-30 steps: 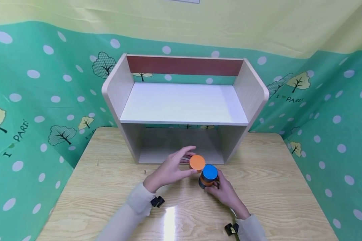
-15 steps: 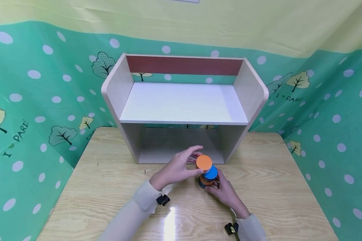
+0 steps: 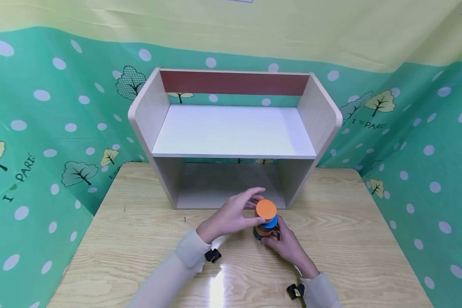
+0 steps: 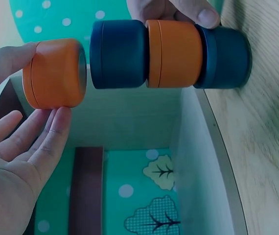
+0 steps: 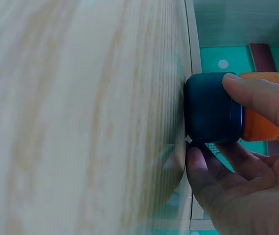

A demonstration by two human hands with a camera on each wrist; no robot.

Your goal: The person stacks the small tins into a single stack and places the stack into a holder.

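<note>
Three small round canisters stand stacked on the table: a dark blue one at the bottom (image 5: 210, 110), an orange one in the middle (image 4: 178, 54) and a blue one on top (image 4: 122, 54). My left hand (image 3: 231, 219) pinches another orange canister (image 4: 56, 76) between thumb and fingertips, just above the stack; a narrow gap parts it from the top blue canister in the left wrist view. My right hand (image 3: 287, 247) grips the bottom canister low on the stack, thumb on one side and fingers on the other. From the head, the held canister partly covers the stack.
A two-level shelf unit (image 3: 235, 132) with a reddish back board stands right behind the hands, on the wooden table (image 3: 138, 248). A green dotted cloth (image 3: 61, 128) hangs at the back and both sides.
My left hand has moved rightward with the orange canister, from beside the stack to over the top blue canister. The right hand has stayed in place on the stack.
</note>
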